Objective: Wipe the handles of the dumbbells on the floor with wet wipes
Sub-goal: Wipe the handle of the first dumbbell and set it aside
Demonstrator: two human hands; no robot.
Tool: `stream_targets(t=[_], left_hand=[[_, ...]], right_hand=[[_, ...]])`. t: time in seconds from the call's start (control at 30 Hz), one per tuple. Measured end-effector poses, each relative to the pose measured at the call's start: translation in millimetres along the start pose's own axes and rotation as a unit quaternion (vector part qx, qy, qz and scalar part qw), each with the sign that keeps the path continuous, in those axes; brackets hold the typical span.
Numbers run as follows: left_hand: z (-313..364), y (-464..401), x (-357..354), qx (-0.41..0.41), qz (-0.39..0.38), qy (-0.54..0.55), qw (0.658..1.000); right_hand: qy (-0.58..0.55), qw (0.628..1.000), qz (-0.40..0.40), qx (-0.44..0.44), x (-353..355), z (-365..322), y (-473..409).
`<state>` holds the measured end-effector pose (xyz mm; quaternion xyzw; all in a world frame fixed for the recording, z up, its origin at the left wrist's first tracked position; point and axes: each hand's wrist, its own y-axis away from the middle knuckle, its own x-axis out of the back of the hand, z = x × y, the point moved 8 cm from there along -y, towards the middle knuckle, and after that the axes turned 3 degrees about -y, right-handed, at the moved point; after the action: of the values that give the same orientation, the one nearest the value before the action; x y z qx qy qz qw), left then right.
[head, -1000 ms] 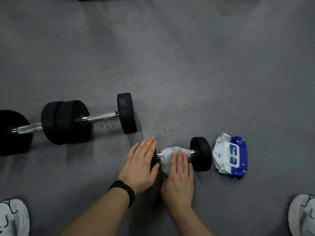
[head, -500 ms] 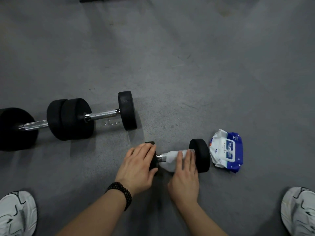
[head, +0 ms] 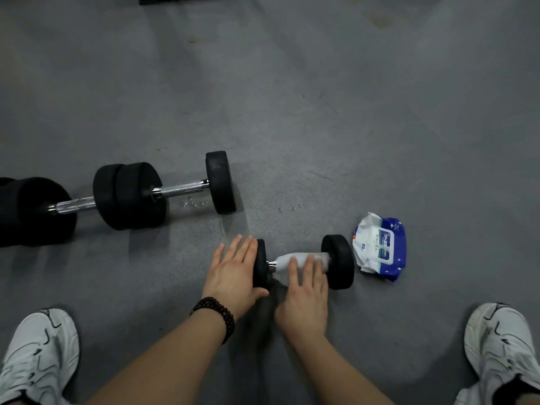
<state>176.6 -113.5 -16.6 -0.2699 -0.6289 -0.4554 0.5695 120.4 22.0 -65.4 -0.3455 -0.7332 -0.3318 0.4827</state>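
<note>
- Dumbbell [head: 304,263]: small, black-ended, lying on the grey floor [head: 321,112] near the person, just left of the wipe pack [head: 380,247].
- Wipe [head: 295,263]: white, wrapped over the dumbbell's handle between the two end weights.
- Right hand [head: 305,296]: grip flat, fingers straight, pressing the wipe onto the handle.
- Left hand [head: 233,274]: grip flat and spread, fingers straight, resting against the left end weight.
- Handling, judged: the dumbbell is stiff, heavy for its size, and its round ends will likely roll; steady an end weight and work the bare bar. The wipe is soft, damp and may bunch.
- Two larger dumbbells [head: 163,191] lie end to end farther left, chrome handles bare.
- Writing: the pack bears a blue-and-white label; its print is too small to read.
</note>
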Motion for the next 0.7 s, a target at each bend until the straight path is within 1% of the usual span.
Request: stream_targets(t=[0.07,0.1,0.13,0.2,0.27,0.3,0.33,0.43,0.47,0.5,0.6,0.67,0.7], left_hand=[[2.4,4.7,0.0,0.011,-0.003,0.003,1.000],[3.1,7.0,0.0,0.017,-0.006,0.007,1.000],[3.5,9.2,-0.2,0.021,-0.009,0.011,1.000],[5.2,12.4,-0.2,0.025,-0.016,0.014,0.999],[7.7,16.2,0.7,0.029,-0.021,0.007,0.999],[9.0,18.4,1.3,0.032,-0.022,0.002,0.999],[9.9,20.4,1.3,0.035,-0.024,-0.003,0.999],[10.9,24.6,-0.1,0.043,-0.039,0.001,0.998],[11.5,25.2,0.3,0.044,-0.045,0.003,0.998],[12.2,25.6,1.6,0.044,-0.050,0.005,0.998],[13.1,25.5,5.9,0.048,-0.074,0.016,0.996],[14.3,24.3,4.8,0.052,-0.086,0.026,0.995],[14.9,23.5,3.9,0.057,-0.086,0.033,0.994]], right_hand=[[0.014,0.996,-0.025,0.079,-4.1,-11.5,4.4],[0.024,0.994,-0.035,0.099,-3.9,-12.5,4.9],[0.029,0.995,-0.032,0.095,-0.2,-8.2,4.0],[0.035,0.998,-0.024,0.045,9.1,7.9,0.9],[0.022,0.997,-0.068,-0.014,11.4,17.5,1.9],[0.017,0.996,-0.081,-0.023,14.1,14.7,3.1],[0.013,0.996,-0.088,-0.015,16.5,7.5,3.7],[0.021,0.989,-0.129,0.074,12.3,-14.2,9.5],[0.033,0.987,-0.131,0.088,11.5,-12.4,10.9],[0.039,0.989,-0.123,0.075,13.4,-5.4,10.3],[0.031,0.994,-0.101,-0.015,21.3,15.5,9.5],[0.015,0.992,-0.120,-0.024,21.4,13.3,9.6],[0.013,0.991,-0.134,-0.006,21.1,8.4,8.9]])
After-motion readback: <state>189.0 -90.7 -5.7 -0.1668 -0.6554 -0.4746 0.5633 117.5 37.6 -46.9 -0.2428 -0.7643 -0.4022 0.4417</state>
